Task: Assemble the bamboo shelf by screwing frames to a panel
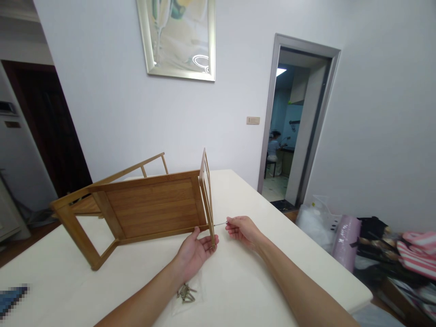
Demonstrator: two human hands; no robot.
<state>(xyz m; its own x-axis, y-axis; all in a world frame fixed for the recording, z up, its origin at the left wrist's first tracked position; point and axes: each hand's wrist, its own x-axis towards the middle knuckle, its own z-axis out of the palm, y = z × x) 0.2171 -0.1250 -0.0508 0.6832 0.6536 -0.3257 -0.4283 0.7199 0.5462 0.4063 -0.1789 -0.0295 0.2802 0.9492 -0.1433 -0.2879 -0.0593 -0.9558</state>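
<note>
A wooden shelf unit (153,204) of slatted frames and a solid panel lies on its side on the white table. At its lower right corner my left hand (195,254) grips the end of the upright side frame (209,200), thumb against the lower rail. My right hand (243,229) is closed, pinching a thin metal hex key (220,224). The tool's far tip meets the outer face of that side frame; the exact contact is too small to make out. Several screws (186,294) in a clear plastic bag lie just below my left forearm's wrist.
The white table (259,272) ends at a rounded right corner. Beyond it are bags, a purple roll (346,243) and pink striped cloth (418,254). A blue object (12,297) lies at the left. Through the doorway a person (274,152) sits in another room.
</note>
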